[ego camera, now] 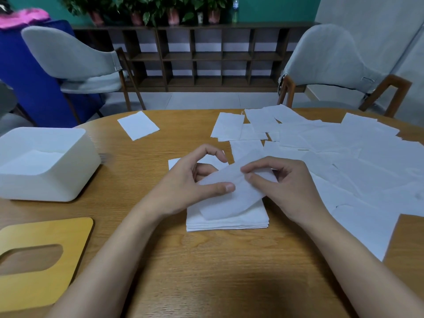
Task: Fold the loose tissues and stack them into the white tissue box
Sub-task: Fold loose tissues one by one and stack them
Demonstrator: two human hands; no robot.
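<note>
A white tissue [231,198] is held between both hands just above a neat stack of folded tissues [227,222] at the table's middle. My left hand [190,182] pinches its left part with the thumb on top. My right hand [284,180] pinches its upper right edge between thumb and fingers. The white tissue box [46,184] stands open at the left with white tissues inside. Several loose tissues [344,152] lie spread over the right of the table.
A yellow wooden lid with an oval slot [43,260] lies at the near left. One single tissue [138,125] lies at the far middle. Two grey chairs [75,63] stand beyond the round wooden table [206,271].
</note>
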